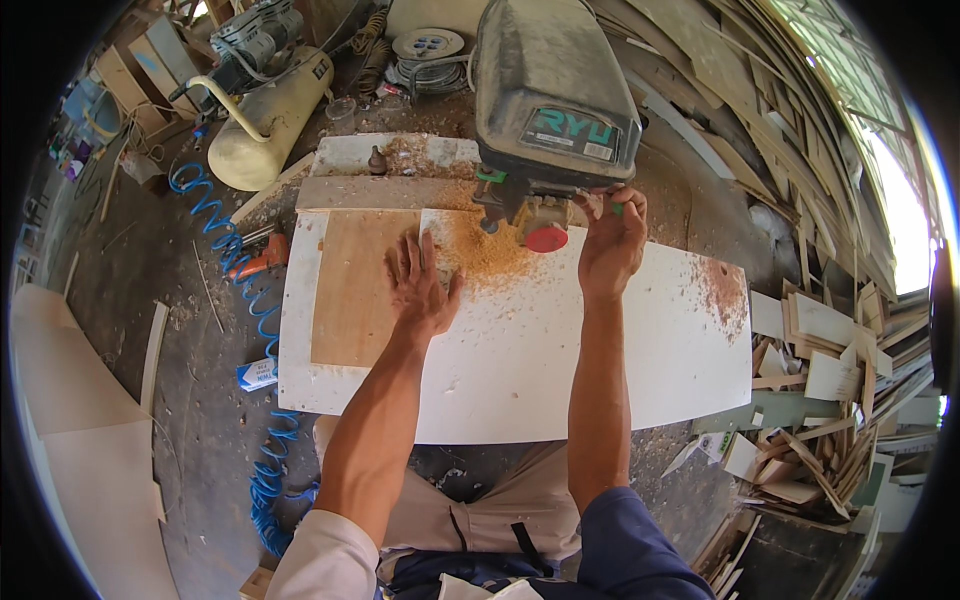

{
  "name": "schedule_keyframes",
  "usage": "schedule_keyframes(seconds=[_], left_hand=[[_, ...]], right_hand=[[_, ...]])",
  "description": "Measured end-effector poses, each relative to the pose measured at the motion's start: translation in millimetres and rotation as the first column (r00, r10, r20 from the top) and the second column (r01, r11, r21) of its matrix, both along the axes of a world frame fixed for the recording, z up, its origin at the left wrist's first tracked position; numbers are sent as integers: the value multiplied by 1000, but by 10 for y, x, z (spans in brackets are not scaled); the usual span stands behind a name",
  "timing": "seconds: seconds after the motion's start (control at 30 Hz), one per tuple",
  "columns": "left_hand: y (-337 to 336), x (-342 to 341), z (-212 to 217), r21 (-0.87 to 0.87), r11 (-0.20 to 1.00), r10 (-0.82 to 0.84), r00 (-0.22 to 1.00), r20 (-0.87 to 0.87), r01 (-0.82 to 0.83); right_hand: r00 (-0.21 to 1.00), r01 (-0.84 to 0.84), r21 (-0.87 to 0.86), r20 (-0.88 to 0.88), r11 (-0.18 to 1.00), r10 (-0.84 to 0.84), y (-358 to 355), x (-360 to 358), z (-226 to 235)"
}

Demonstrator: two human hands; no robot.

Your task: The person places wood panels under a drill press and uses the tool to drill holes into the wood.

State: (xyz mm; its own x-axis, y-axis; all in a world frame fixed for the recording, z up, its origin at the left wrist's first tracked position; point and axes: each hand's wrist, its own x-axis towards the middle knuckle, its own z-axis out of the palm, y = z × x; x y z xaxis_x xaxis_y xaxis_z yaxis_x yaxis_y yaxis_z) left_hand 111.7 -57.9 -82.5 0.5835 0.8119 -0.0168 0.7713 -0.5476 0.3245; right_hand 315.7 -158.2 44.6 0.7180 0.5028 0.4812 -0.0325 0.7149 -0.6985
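My left hand (pixel 420 288) lies open with its fingers spread, pressing flat near the right edge of a light brown wooden board (pixel 350 290). This board rests on a large white panel (pixel 520 370). A dusty dark drill press (pixel 555 85) stands over the panel's far side, a round red knob (pixel 547 238) jutting from it towards me. Up at the press's right side, my right hand (pixel 612 240) is closed with curled fingers around a lever, its green part showing between them. Wood shavings (pixel 490 245) are heaped beneath the machine, by my left fingertips. The drill bit's tip cannot be made out.
Behind the board runs a wooden strip (pixel 360 193). A cream air compressor (pixel 270 125) stands far left, with a coiled blue hose (pixel 268 480) trailing down to my side. An orange power tool (pixel 262 258) sits left of the panel. Scrap wood (pixel 820 440) piles up at right.
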Motion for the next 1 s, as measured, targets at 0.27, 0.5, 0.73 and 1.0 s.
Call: schedule_keyframes(seconds=[0.27,0.5,0.73,1.0], left_hand=[[1,-7,-26,7,1000,2,1000,-12,-2],[1,-7,-23,9,1000,-2,1000,-2,2],[11,-1,-65,23,1000,0,1000,9,-1],[8,-9,-30,5,1000,3,1000,3,-3]], right_hand=[[1000,-2,-7,1,1000,2,-11,18,-37],[999,-36,-27,37,999,37,-35,28,-53],[998,-33,-27,44,999,34,-30,20,-52],[999,8,-36,42,999,-6,-26,1,-59]])
